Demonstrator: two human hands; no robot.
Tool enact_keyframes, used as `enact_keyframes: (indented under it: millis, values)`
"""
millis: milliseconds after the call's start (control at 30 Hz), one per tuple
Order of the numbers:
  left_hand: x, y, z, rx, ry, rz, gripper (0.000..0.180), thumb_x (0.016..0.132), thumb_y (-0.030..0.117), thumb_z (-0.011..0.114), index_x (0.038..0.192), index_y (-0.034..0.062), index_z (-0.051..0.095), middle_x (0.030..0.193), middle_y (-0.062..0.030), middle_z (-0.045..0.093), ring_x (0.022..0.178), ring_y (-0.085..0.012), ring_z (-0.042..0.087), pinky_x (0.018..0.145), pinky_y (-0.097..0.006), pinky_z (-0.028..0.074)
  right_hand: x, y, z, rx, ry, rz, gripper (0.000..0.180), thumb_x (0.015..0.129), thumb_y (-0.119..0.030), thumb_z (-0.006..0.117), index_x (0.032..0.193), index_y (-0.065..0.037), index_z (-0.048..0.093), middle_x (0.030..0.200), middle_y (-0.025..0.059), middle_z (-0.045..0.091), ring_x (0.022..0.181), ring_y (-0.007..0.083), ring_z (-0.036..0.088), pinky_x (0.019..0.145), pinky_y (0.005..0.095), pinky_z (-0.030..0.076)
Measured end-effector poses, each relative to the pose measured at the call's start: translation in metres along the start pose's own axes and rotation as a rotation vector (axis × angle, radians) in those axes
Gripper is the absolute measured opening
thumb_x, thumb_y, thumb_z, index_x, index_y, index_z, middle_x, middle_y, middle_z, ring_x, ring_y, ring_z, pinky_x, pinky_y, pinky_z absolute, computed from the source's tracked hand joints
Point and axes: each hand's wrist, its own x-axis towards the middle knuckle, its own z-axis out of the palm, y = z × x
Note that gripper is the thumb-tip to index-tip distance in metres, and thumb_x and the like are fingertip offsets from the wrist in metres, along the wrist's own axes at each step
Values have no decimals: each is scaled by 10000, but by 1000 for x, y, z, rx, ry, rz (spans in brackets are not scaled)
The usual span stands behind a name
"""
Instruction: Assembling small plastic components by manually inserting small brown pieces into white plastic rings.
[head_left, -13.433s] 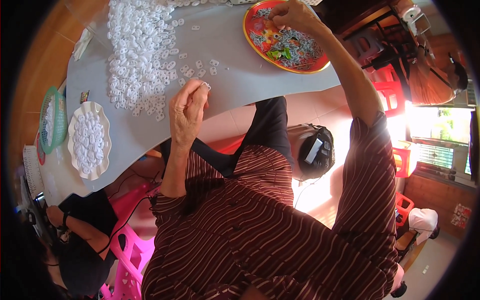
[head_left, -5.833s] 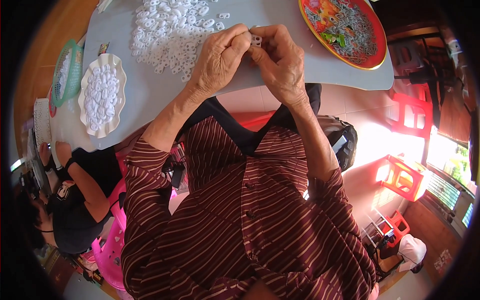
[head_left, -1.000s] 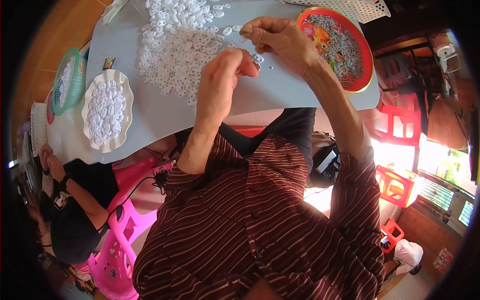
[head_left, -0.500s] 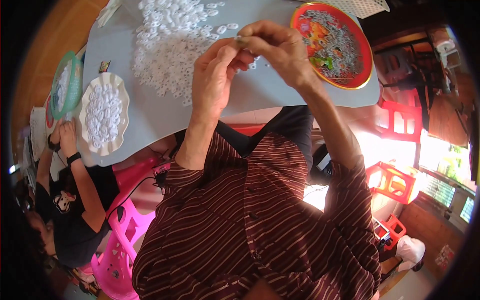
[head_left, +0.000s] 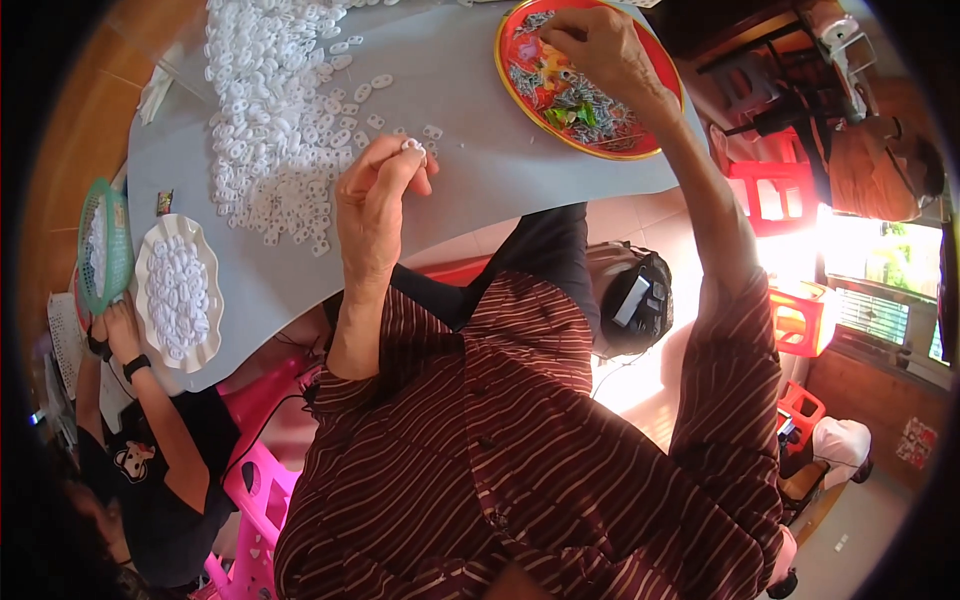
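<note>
My left hand [head_left: 370, 215] is raised over the near side of the table, thumb and fingers pinching a small white plastic piece [head_left: 413, 149] with holes. My right hand [head_left: 605, 55] is above a red round tray [head_left: 672, 85] with a gold rim, its fingertips pressed together; whatever they hold, if anything, is too small to make out. Many small grey metal pins [head_left: 610, 118] lie in the tray over a printed fruit pattern. Left of my left hand spreads a large heap of white oval plastic pieces [head_left: 255, 110], with smaller white pieces [head_left: 275, 205] at its near end.
A cream wavy-edged dish [head_left: 212, 330] of white ovals stands on the grey table [head_left: 465, 185] at the left. Beyond it is a green basket [head_left: 117, 250] beside a co-worker's hands [head_left: 118, 330]. Pink chair [head_left: 255, 495] at lower left; red stools [head_left: 770, 190] and a black bag [head_left: 640, 300] at right.
My hands have parted. The right one has moved up and right, over the red tray; the left keeps the white piece. The view has shifted, so the table's things sit elsewhere in the picture.
</note>
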Motion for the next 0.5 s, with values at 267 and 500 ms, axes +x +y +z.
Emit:
enact_keyframes:
  millis: [267, 500]
  values:
    - [-1, -1, 1, 79, -21, 1, 136, 846, 96, 537, 752, 4, 571, 605, -24, 501, 684, -110, 517, 699, -250, 401, 1, 17, 9, -149, -290, 21, 185, 722, -167, 636, 843, -39, 691, 677, 107, 652, 627, 215, 636, 650, 313, 507]
    - [-2, 2, 4, 98, -10, -18, 131, 844, 94, 539, 752, 8, 575, 604, -21, 502, 673, -98, 506, 691, -246, 396, 18, -17, -12, -83, -267, 71, 130, 669, -110, 640, 717, 10, 642, 678, 203, 601, 637, 309, 619, 573, 382, 479]
